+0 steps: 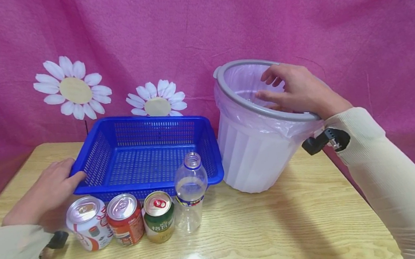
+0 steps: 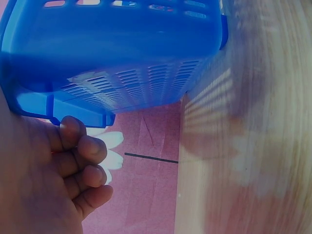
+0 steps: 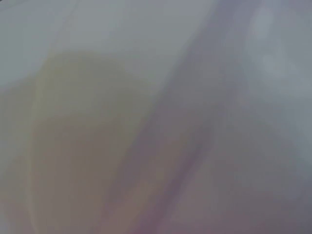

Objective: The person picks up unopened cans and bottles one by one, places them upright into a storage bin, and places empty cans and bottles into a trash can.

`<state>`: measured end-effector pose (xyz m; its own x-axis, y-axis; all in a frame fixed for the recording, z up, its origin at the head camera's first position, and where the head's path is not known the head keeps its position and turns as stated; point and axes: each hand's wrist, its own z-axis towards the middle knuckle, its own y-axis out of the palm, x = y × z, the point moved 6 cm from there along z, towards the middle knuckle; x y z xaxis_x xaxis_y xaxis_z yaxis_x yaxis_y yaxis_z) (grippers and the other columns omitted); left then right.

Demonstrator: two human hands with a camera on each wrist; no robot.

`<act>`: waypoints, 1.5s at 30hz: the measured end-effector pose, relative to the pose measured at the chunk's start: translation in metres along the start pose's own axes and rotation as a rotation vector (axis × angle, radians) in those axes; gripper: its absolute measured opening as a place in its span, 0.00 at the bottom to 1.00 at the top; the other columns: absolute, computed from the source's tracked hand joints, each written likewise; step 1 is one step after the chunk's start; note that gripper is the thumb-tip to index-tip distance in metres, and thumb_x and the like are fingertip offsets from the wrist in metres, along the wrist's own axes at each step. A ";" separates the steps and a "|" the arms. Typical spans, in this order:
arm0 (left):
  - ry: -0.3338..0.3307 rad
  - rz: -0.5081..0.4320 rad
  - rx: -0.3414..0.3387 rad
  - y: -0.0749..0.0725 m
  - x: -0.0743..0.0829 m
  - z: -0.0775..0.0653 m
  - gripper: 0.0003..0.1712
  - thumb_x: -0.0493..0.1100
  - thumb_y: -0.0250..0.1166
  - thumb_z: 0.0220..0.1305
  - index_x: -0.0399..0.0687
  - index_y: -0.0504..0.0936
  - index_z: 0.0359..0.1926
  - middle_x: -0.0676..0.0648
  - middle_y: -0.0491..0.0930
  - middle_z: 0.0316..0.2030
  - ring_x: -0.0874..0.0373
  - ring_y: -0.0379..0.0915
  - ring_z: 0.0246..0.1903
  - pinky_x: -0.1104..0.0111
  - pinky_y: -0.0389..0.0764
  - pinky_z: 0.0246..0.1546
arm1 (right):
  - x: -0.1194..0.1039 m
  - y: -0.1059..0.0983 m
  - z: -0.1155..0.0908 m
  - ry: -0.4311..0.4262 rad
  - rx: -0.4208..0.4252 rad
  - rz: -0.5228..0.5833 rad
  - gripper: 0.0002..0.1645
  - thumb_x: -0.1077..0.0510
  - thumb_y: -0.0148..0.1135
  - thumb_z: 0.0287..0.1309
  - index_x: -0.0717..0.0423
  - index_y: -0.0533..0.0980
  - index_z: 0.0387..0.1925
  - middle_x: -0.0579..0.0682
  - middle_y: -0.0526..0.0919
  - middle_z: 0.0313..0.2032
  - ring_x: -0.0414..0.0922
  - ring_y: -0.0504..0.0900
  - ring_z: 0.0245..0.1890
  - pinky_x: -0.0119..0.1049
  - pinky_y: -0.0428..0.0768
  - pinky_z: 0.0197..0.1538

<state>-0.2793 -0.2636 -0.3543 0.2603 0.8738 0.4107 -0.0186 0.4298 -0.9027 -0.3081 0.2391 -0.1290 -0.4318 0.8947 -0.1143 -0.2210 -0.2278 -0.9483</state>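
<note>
My left hand (image 1: 50, 186) grips the left rim of a blue plastic basket (image 1: 148, 186), thumb over the edge. In the left wrist view its curled fingers (image 2: 91, 148) lie beside the basket's underside (image 2: 122, 44). My right hand (image 1: 298, 87) hangs over the mouth of a white bin (image 1: 256, 154) with a grey rim and a thin purple-tinted bag (image 1: 240, 78). Its fingers are loosely bent, with nothing seen between them; part of the hand is hidden by the rim. The right wrist view is a blur of pale and purple plastic.
Before the basket stand a white cola can (image 1: 89, 224), a red cola can (image 1: 125, 220), a green-and-gold can (image 1: 159, 218) and a clear uncapped bottle (image 1: 190, 191). They rest on a wooden table (image 1: 243, 240). A pink daisy-print cloth (image 1: 165, 31) hangs behind.
</note>
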 end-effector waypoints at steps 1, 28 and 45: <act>0.004 0.006 0.004 0.000 0.000 0.000 0.24 0.50 0.47 0.72 0.29 0.71 0.50 0.33 0.77 0.41 0.36 0.69 0.47 0.43 0.67 0.49 | 0.000 0.000 0.000 -0.005 0.005 -0.001 0.31 0.35 0.64 0.55 0.50 0.75 0.52 0.51 0.82 0.48 0.49 0.79 0.50 0.47 0.75 0.53; 0.012 0.034 0.014 -0.003 0.002 0.000 0.22 0.49 0.49 0.71 0.31 0.72 0.49 0.35 0.78 0.39 0.39 0.70 0.44 0.46 0.68 0.46 | -0.008 -0.009 -0.001 -0.102 0.170 -0.041 0.22 0.44 0.65 0.58 0.54 0.77 0.46 0.54 0.83 0.43 0.49 0.80 0.44 0.44 0.74 0.48; -0.008 0.013 -0.021 -0.001 0.001 0.000 0.27 0.50 0.47 0.72 0.27 0.69 0.55 0.30 0.77 0.46 0.35 0.68 0.49 0.40 0.66 0.51 | -0.014 -0.015 -0.003 -0.119 0.175 -0.057 0.22 0.43 0.65 0.57 0.53 0.77 0.46 0.53 0.83 0.43 0.49 0.80 0.44 0.44 0.75 0.48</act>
<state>-0.2787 -0.2633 -0.3536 0.2528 0.8810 0.4000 -0.0019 0.4139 -0.9103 -0.2957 0.2314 -0.1141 -0.5119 0.8589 -0.0167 -0.3920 -0.2508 -0.8851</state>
